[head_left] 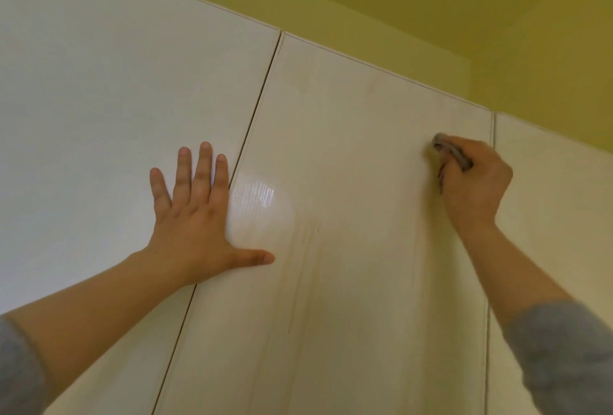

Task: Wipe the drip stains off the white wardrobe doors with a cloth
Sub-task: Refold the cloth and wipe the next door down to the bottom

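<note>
At the far left a grey sleeve (16, 365) is pushed back from a bare forearm that reaches up and to the right. It ends in the left hand (195, 215), which lies flat and open against the white wardrobe, fingers spread and pointing up, holding nothing. The palm and four fingers press on the left door (99, 116), while the thumb (252, 257) sticks out sideways across the dark seam and rests on the middle door (348, 166).

Just right of that hand, on the middle door, a bright oval of reflected light (262, 209) shows the fine ribbed grain of the surface. Below and to the right of the glare run the drip stains (300, 282) — faint brownish streaks trailing straight down the panel, with another thin dark line (412, 268) further right, below the other hand.

Near the right edge of the middle door, high up and close to the next seam, the right hand (471, 179) is closed in a fist around a bunched grey cloth (449, 151). Only a small fold of the cloth shows above the knuckles, pressed against the door; the hand and cloth are blurred. Its forearm slopes down to the right into a second grey sleeve (564, 355).

Beyond the seam a narrow strip of the right door (547, 215) is visible. Above all three doors a yellow-green wall (431, 0) fills the top of the view.
</note>
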Action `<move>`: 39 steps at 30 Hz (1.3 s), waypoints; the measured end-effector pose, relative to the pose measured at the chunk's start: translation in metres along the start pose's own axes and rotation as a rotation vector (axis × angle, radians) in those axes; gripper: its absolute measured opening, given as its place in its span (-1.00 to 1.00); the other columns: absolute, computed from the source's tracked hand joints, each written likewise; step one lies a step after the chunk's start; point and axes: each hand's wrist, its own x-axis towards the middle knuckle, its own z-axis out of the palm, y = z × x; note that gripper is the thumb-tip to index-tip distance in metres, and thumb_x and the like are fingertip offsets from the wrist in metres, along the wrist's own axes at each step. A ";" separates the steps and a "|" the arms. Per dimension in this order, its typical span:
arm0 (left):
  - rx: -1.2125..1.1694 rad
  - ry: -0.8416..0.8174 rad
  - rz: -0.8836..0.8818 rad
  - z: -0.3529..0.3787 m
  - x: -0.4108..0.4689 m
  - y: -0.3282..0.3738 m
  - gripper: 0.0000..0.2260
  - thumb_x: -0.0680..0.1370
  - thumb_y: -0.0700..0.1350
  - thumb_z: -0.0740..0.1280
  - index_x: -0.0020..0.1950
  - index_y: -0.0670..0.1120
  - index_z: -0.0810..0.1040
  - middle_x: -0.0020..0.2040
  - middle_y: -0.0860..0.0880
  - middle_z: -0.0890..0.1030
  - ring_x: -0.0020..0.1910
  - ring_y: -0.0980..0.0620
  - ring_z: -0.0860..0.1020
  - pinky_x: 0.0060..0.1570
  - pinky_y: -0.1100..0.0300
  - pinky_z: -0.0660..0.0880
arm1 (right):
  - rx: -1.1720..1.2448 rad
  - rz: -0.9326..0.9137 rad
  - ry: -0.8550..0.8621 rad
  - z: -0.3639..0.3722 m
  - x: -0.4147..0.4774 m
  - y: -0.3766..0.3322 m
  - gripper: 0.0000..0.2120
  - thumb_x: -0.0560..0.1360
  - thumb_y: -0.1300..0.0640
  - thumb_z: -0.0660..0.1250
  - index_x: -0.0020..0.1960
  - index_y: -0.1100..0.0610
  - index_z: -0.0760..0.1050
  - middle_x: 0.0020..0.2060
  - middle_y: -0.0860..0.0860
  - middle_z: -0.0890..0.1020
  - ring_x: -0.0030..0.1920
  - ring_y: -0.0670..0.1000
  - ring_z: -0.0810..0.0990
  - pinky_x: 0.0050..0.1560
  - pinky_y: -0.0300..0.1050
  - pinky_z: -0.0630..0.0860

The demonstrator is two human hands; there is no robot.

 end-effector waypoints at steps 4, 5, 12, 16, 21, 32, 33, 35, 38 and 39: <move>0.006 0.002 -0.002 0.001 -0.001 -0.001 0.32 -0.03 0.72 -0.16 0.37 -0.09 -0.66 0.39 -0.08 -0.66 0.40 -0.14 -0.61 0.43 -0.28 -0.40 | -0.050 0.060 -0.049 0.009 0.013 0.014 -0.80 0.49 0.28 0.34 0.06 0.16 0.69 -0.01 -0.02 0.68 0.05 0.04 0.65 0.21 -0.23 0.52; 0.002 0.004 -0.002 0.001 -0.001 -0.001 0.32 -0.02 0.72 -0.16 0.37 -0.09 -0.66 0.39 -0.08 -0.66 0.40 -0.13 -0.62 0.43 -0.28 -0.40 | -0.054 0.051 -0.043 0.010 0.000 0.012 -0.79 0.49 0.31 0.35 0.05 0.15 0.68 0.00 -0.02 0.67 0.07 -0.01 0.64 0.20 -0.36 0.46; -0.005 0.018 0.007 0.001 -0.001 0.000 0.32 -0.01 0.73 -0.14 0.39 -0.08 -0.65 0.41 -0.08 -0.65 0.41 -0.12 -0.61 0.42 -0.27 -0.42 | -0.047 -0.075 -0.173 -0.023 -0.129 -0.007 -0.79 0.48 0.32 0.40 0.05 0.08 0.66 0.03 -0.08 0.67 0.06 -0.27 0.58 0.17 -0.40 0.45; -0.006 0.023 0.011 0.002 -0.001 -0.001 0.33 -0.01 0.72 -0.14 0.40 -0.09 -0.63 0.42 -0.08 -0.64 0.41 -0.12 -0.60 0.42 -0.27 -0.43 | -0.109 -0.064 -0.134 -0.032 -0.100 -0.003 -0.71 0.46 0.38 0.36 0.10 0.12 0.67 0.03 -0.08 0.66 0.04 -0.17 0.57 0.16 -0.36 0.45; -0.016 0.023 0.013 0.002 -0.002 0.000 0.34 -0.01 0.73 -0.12 0.42 -0.09 -0.60 0.42 -0.07 -0.63 0.41 -0.10 -0.61 0.42 -0.26 -0.43 | -0.032 0.074 -0.001 -0.017 -0.012 0.031 -0.79 0.52 0.28 0.34 0.09 0.10 0.66 -0.01 -0.05 0.66 0.05 -0.04 0.63 0.23 -0.14 0.52; -0.021 0.037 0.014 0.002 -0.001 0.000 0.34 -0.02 0.73 -0.13 0.41 -0.08 -0.59 0.41 -0.06 -0.62 0.42 -0.10 -0.60 0.41 -0.24 -0.45 | -0.058 -0.044 -0.163 -0.041 -0.127 0.013 -0.74 0.47 0.37 0.40 0.06 0.09 0.67 0.03 -0.09 0.67 0.03 -0.12 0.62 0.15 -0.24 0.53; -0.021 0.036 0.017 0.000 -0.001 0.000 0.34 -0.02 0.73 -0.13 0.41 -0.08 -0.59 0.40 -0.06 -0.63 0.42 -0.10 -0.60 0.41 -0.24 -0.45 | -0.058 -0.034 -0.166 -0.045 -0.120 0.016 -0.71 0.46 0.41 0.40 0.06 0.10 0.67 0.02 -0.07 0.68 0.02 -0.08 0.64 0.13 -0.15 0.55; -0.028 0.034 0.019 0.000 -0.002 0.000 0.35 -0.03 0.74 -0.13 0.43 -0.09 -0.57 0.41 -0.05 -0.63 0.42 -0.09 -0.60 0.42 -0.24 -0.44 | -0.075 -0.031 -0.119 -0.049 -0.093 0.022 -0.68 0.45 0.44 0.36 0.09 0.14 0.67 0.02 -0.04 0.68 0.00 -0.05 0.63 0.12 -0.11 0.55; -0.036 0.041 0.019 0.002 -0.002 0.001 0.39 -0.02 0.74 -0.10 0.52 -0.10 -0.47 0.45 -0.05 -0.58 0.44 -0.08 -0.57 0.42 -0.23 -0.44 | -0.090 -0.049 -0.038 -0.048 -0.032 0.037 -0.69 0.46 0.39 0.30 0.10 0.15 0.66 0.01 -0.04 0.66 0.03 -0.15 0.57 0.16 -0.27 0.48; -0.037 0.043 0.015 0.002 -0.003 0.001 0.40 -0.02 0.74 -0.09 0.53 -0.11 -0.45 0.45 -0.04 -0.57 0.44 -0.08 -0.57 0.42 -0.22 -0.44 | -0.087 -0.033 -0.026 -0.045 -0.013 0.043 -0.71 0.47 0.37 0.29 0.10 0.16 0.66 0.02 -0.02 0.65 0.04 -0.15 0.57 0.17 -0.32 0.47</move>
